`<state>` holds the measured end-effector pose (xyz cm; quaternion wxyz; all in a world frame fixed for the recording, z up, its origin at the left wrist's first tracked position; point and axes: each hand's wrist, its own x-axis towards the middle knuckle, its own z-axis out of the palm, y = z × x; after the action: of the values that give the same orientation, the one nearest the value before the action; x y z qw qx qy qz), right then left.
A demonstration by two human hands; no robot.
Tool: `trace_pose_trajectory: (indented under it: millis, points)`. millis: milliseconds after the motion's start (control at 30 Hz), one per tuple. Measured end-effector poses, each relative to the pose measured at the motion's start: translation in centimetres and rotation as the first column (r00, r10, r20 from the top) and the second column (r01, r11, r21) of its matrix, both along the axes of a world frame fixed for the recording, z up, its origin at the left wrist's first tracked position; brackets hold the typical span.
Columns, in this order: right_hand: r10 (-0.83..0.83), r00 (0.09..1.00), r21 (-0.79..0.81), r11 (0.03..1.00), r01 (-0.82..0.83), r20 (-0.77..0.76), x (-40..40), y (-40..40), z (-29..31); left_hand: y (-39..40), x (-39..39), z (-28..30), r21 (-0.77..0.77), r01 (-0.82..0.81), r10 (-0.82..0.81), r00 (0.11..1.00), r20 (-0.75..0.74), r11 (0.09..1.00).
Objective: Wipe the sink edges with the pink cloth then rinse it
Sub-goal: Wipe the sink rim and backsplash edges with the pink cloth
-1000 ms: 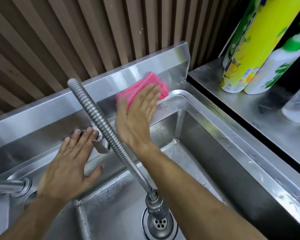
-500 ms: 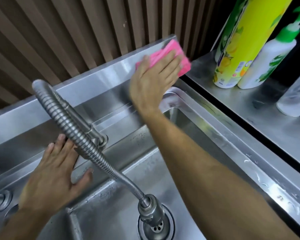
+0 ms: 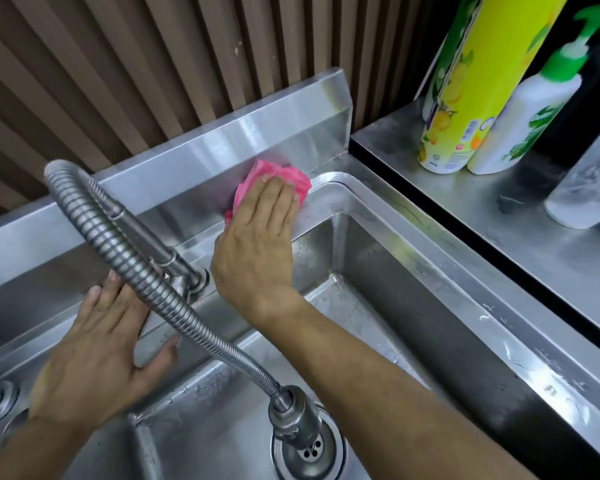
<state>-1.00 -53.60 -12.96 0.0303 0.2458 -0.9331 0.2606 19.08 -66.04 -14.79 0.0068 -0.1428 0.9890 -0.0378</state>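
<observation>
**Q:** Where is the cloth, and which hand has it?

**A:** My right hand (image 3: 257,237) lies flat, fingers together, pressing the crumpled pink cloth (image 3: 274,180) onto the back edge of the stainless steel sink (image 3: 413,244), near its back right corner where the upright steel splashback (image 3: 222,147) meets the rim. The cloth sits under and just beyond my fingertips, away from my body.

**Q:** And the other hand?

**A:** My left hand (image 3: 97,351) rests open, fingers spread, on the back rim further left. It holds nothing. The ribbed grey flexible tap hose (image 3: 160,292) arches between my two hands and down toward the round metal drain (image 3: 309,452).

**Q:** What does the next stroke turn on?

**A:** I judge the wiping unfinished. The right rim runs from that back corner toward me, wet with droplets, and the cloth is already at its far end. My right hand is the nearer one, so pulling back along that edge seems natural. Rinsing comes later.
</observation>
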Motion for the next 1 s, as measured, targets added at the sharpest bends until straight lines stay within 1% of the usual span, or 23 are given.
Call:
trace_pose_trajectory:
  millis: [33,67,100,133,167,233,333,400,500,567,633,700,767,800,833,900,933,1000]
  points:
    - [0.003,0.997,0.029,1.0,-0.001,-0.074,0.0,0.0,0.1,0.4,-0.1,0.2,0.001,0.01,-0.01,1.0,-0.021,1.0]
    - [-0.002,0.998,0.112,0.994,0.008,-0.06,0.0,0.4,0.6,0.6,-0.1,0.4,0.006,0.019,-0.019,0.999,-0.04,1.0]
    - [0.022,0.997,0.195,0.981,-0.006,-0.08,-0.3,0.6,0.7,0.7,-0.2,0.6,0.013,0.026,-0.026,0.998,-0.06,1.0]
    - [0.04,0.995,0.241,0.97,-0.018,-0.088,-0.8,0.7,1.1,0.8,-0.2,0.6,0.023,0.029,-0.027,0.996,-0.079,0.999]
    - [0.033,0.994,0.258,0.966,-0.006,-0.101,-1.5,0.8,1.6,0.7,-0.1,0.5,0.028,0.023,-0.021,0.996,-0.09,0.999]
    - [0.035,0.997,0.318,0.948,-0.012,-0.066,-3.1,1.1,2.1,0.6,0.0,0.4,0.028,0.009,-0.007,0.997,-0.078,1.0]
    - [0.06,0.995,0.361,0.932,-0.029,-0.074,-4.8,2.2,1.7,0.7,0.0,0.7,0.033,-0.008,0.011,0.997,-0.077,0.999]
    - [0.114,0.987,0.388,0.92,-0.063,-0.11,-5.6,3.1,1.7,1.1,0.1,0.9,0.04,-0.021,0.025,0.996,-0.088,0.999]
    - [0.173,0.979,0.448,0.887,-0.109,-0.105,-6.5,4.5,2.4,1.7,0.0,1.3,0.035,-0.049,0.052,0.996,-0.069,0.998]
    - [0.243,0.966,0.484,0.858,-0.172,-0.088,-7.0,5.3,3.0,2.3,-0.1,1.5,0.047,-0.089,0.092,0.994,-0.064,0.995]
    - [0.314,0.947,0.495,0.835,-0.242,-0.067,-7.5,6.1,3.2,3.0,-0.3,1.5,0.082,-0.145,0.15,0.986,-0.066,0.986]
    - [0.365,0.929,0.468,0.834,-0.293,-0.069,-7.9,6.8,3.0,3.4,-0.4,1.4,0.11,-0.192,0.201,0.977,-0.077,0.975]
    - [0.395,0.917,0.4,0.852,-0.339,-0.063,-8.2,7.3,2.7,4.3,-0.4,1.8,0.13,-0.222,0.235,0.968,-0.089,0.966]
    - [0.404,0.913,0.359,0.862,-0.357,-0.063,-8.3,7.6,2.5,5.0,-0.3,2.1,0.14,-0.235,0.252,0.961,-0.114,0.962]
    - [0.411,0.909,0.328,0.869,-0.37,-0.064,-8.5,7.7,2.2,6.1,0.0,2.2,0.151,-0.236,0.26,0.95,-0.172,0.96]
    - [0.415,0.906,0.295,0.878,-0.377,-0.079,-8.8,7.8,1.6,8.9,1.1,2.0,0.132,-0.173,0.209,0.915,-0.345,0.976]
    - [0.412,0.906,0.279,0.885,-0.373,-0.094,-8.9,7.7,1.2,10.4,1.6,1.6,0.106,-0.126,0.158,0.902,-0.402,0.986]
    - [0.397,0.909,0.239,0.902,-0.36,-0.127,-9.0,7.6,0.8,12.3,2.0,0.8,0.081,-0.02,0.052,0.905,-0.423,0.997]
